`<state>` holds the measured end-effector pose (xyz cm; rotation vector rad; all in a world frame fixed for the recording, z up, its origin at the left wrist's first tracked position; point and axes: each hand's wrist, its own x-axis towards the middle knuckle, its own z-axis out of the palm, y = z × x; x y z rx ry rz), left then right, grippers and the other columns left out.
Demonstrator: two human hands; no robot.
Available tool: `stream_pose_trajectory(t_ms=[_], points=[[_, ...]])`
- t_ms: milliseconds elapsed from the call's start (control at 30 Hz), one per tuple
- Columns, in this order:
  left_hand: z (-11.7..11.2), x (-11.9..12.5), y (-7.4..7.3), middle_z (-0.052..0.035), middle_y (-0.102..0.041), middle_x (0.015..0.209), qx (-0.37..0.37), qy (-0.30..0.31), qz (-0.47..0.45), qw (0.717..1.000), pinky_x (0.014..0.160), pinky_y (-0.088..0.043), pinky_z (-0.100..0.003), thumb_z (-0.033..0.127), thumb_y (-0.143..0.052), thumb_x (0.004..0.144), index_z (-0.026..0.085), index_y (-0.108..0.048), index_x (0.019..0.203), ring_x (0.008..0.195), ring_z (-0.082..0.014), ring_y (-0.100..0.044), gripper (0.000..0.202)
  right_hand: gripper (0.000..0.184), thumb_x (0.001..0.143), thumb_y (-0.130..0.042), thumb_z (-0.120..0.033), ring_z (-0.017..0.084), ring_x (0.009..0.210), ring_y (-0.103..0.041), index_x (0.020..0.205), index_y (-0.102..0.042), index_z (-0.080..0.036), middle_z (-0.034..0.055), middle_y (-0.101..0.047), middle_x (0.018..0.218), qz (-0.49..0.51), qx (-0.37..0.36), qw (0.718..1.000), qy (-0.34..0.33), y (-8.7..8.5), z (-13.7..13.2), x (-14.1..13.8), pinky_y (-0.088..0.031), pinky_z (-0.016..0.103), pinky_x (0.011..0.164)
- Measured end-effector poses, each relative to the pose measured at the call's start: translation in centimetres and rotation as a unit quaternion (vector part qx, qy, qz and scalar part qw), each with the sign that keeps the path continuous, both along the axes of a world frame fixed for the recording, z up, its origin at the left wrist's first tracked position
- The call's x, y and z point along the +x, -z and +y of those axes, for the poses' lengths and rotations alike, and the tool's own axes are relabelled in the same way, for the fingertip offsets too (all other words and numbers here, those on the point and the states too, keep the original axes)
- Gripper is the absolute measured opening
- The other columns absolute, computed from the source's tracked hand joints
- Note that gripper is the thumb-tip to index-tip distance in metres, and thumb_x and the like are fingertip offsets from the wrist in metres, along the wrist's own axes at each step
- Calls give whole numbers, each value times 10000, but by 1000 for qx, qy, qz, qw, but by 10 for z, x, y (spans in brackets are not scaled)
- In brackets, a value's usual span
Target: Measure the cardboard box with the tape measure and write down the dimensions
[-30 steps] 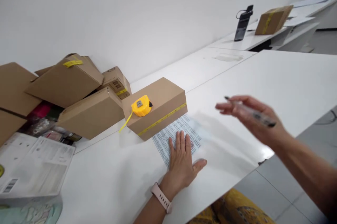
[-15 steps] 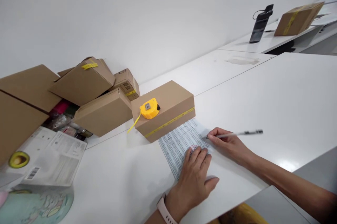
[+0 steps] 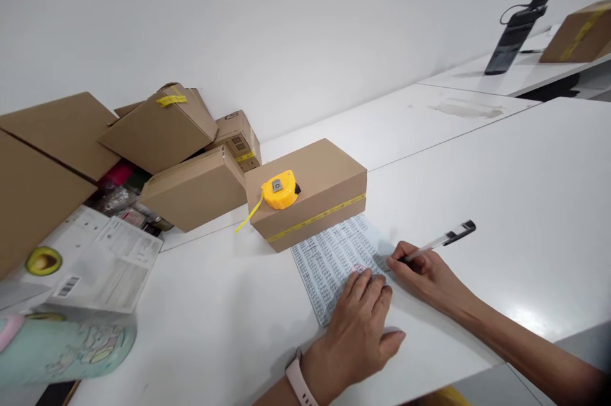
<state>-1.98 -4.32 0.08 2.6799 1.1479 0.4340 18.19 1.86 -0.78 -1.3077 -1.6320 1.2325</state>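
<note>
A sheet of paper (image 3: 324, 253) covered in rows of small dark writing lies on the white table, its far edge against or under a cardboard box (image 3: 310, 170). My left hand (image 3: 360, 326) lies flat on the sheet's near part, fingers stretched out. In my right hand (image 3: 422, 272) a pen (image 3: 451, 237) with a clear barrel and black end is pinched; its tip is hidden by my fingers near the sheet's right edge. On top of the box rests a yellow tape measure (image 3: 280, 189), a short length of its tape sticking out left.
Several cardboard boxes (image 3: 191, 193) are piled at the left beside a white package (image 3: 109, 263) with an avocado picture. A mint-green bottle (image 3: 71, 349) lies at the near left. A dark water bottle (image 3: 510, 43) and another taped box (image 3: 575, 37) stand at the far right.
The view has shifted a little. My right hand has moved slightly nearer along the sheet's right side, and the pen's back end has tipped upward. My left hand stays on the paper.
</note>
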Motion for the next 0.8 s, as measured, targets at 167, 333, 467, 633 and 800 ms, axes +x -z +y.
stream_pose_trajectory(t_ms=[167,333,467,633,800], points=[[-1,1,0,-148,-514,1470,2,-2,-1,1000,1229,-277,-454,471,-463,993,69,-480,1399,1430,-317,-383,572,331,885,-597,-550,164,669,-523,858,-603,-220,16,-614,768,19,23,1000,1,-6,-5,-2,-442,297,608],[0,0,0,-151,-500,1485,5,0,5,1000,1226,-279,-440,458,-445,1003,61,-473,1406,1442,-311,-366,567,372,871,-612,-552,120,547,-340,724,-517,-223,-56,-389,575,-1,-6,1000,-2,2,-5,0,-277,261,486],[1,0,1,-148,-509,1477,7,3,5,1000,1226,-278,-436,456,-456,998,56,-484,1397,1438,-312,-374,565,381,883,-594,-537,110,542,-272,702,-466,-227,-70,-316,572,-12,6,1000,-5,7,-3,2,-227,260,483],[1,1,1,-151,-521,1469,13,2,10,1000,1221,-293,-436,448,-486,986,50,-499,1383,1433,-316,-382,562,403,890,-572,-555,113,540,-283,685,-446,-232,-67,-331,573,-12,14,1000,-8,9,-3,2,-248,264,485],[1,2,0,-158,-527,1465,17,4,18,1000,1220,-294,-443,455,-491,982,38,-514,1364,1420,-325,-401,566,406,877,-587,-550,113,540,-285,673,-435,-234,-70,-314,565,-13,8,1000,-9,3,-4,0,-247,261,483]])
